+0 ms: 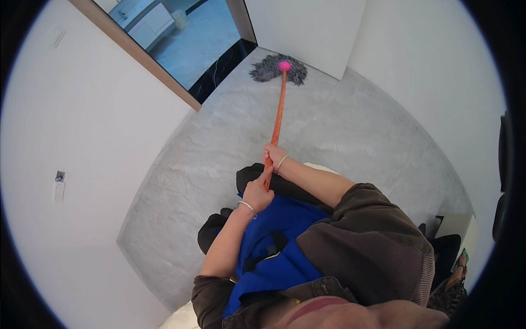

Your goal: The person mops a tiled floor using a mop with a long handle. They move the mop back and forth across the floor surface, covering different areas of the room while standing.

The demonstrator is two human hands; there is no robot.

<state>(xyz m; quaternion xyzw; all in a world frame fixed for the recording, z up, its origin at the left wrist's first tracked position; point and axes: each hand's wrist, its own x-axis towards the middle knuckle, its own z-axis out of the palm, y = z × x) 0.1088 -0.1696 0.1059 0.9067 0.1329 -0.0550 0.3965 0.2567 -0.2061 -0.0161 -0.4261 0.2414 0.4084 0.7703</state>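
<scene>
A mop reaches away from me across the grey marbled floor. Its orange handle ends at a pink joint on a shaggy dark grey mop head. That head lies spread on the floor beside the lower edge of the open white door. My left hand is closed round the near end of the handle, close to my body. Farther up, my right hand wraps round the same handle. The handle's near tip is hidden by my left hand and clothing.
A wood-framed doorway with a black stone threshold stands at the far left, with a white cabinet beyond. White walls flank the floor, the left one with a socket. A pale box-like piece stands at right.
</scene>
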